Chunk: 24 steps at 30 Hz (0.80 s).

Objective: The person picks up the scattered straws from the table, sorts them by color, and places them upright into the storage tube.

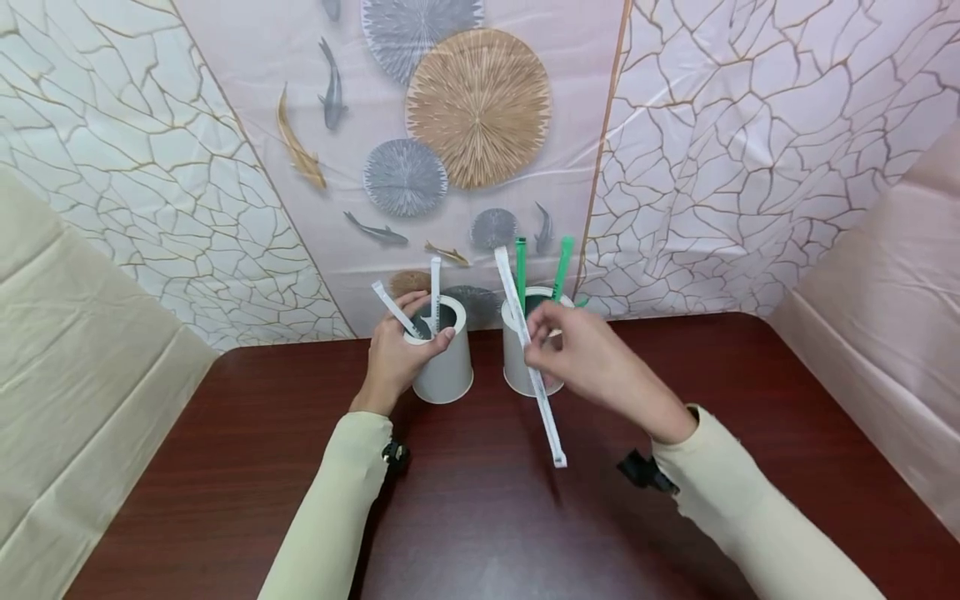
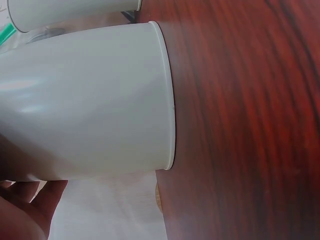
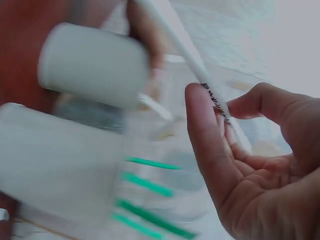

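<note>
Where fingers (image 3: 206, 132) pinch the straw (image 3: 182, 42), right wrist shows lettering (image 3: 217, 101) (head barely).

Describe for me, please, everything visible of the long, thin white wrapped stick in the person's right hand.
The long, thin white wrapped stick looks straight and papery, with flat-looking ends and dark print along part of it. The right hand pinches it near its middle. It slants, its upper end toward the left in the head view, where it crosses in front of the right-side pale grey cylindrical container; it appears held above the dark red-brown wood-look tabletop.
</note>
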### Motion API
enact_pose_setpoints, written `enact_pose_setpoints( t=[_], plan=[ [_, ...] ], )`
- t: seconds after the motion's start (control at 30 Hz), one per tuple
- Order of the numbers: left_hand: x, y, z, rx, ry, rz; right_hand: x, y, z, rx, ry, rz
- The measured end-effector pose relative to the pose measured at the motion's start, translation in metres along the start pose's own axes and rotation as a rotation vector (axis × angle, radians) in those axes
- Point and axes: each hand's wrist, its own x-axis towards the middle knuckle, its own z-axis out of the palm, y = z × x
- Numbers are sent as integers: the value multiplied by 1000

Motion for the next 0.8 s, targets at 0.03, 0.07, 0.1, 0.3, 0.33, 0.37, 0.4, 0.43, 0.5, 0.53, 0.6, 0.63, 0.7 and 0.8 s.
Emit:
enact_pose_setpoints(
  t=[0.03, 0.07, 0.1, 0.3, 0.33, 0.37, 0.4, 0.43, 0.5, 0.53, 0.6, 0.63, 0.7, 0.8],
  plan=[
    [0, 0, 0, -4, -1, 1, 4, -7, -4, 18, 18, -33],
    [0, 0, 1, -7, -3, 2, 9, -14, -8, 32, 39, -68],
    [0, 0, 1, -10, -5, 4, 13, -21, -11, 47, 66, -108],
    [2, -2, 2, -4, -2, 14, 44, -53, -16, 95, 258, -301],
    [2, -2, 2, -4, -2, 16, 51, -55, -14, 106, 288, -321],
    [2, -2, 1, -1, -2, 16, 57, -57, -10, 107, 320, -348],
    [2, -2, 1, -1, -2, 16, 63, -57, -7, 105, 345, -375],
    [2, -2, 1, 1, -4, 14, 70, -57, -2, 111, 367, -398],
    [1, -3, 1, 1, -6, 5, 82, -53, 9, 121, 386, -422],
    [1, -3, 1, -1, -7, -1, 87, -50, 15, 122, 386, -433],
    [1, -3, 2, 4, -10, -9, 97, -43, 25, 122, 366, -432],
    [1, -2, 2, 6, -12, -12, 101, -40, 30, 118, 353, -422],
    [1, -2, 1, 9, -11, -15, 109, -35, 39, 85, 309, -391],
    [1, -1, -2, 9, -2, -16, 120, -30, 51, 11, 222, -336]
  ],
)
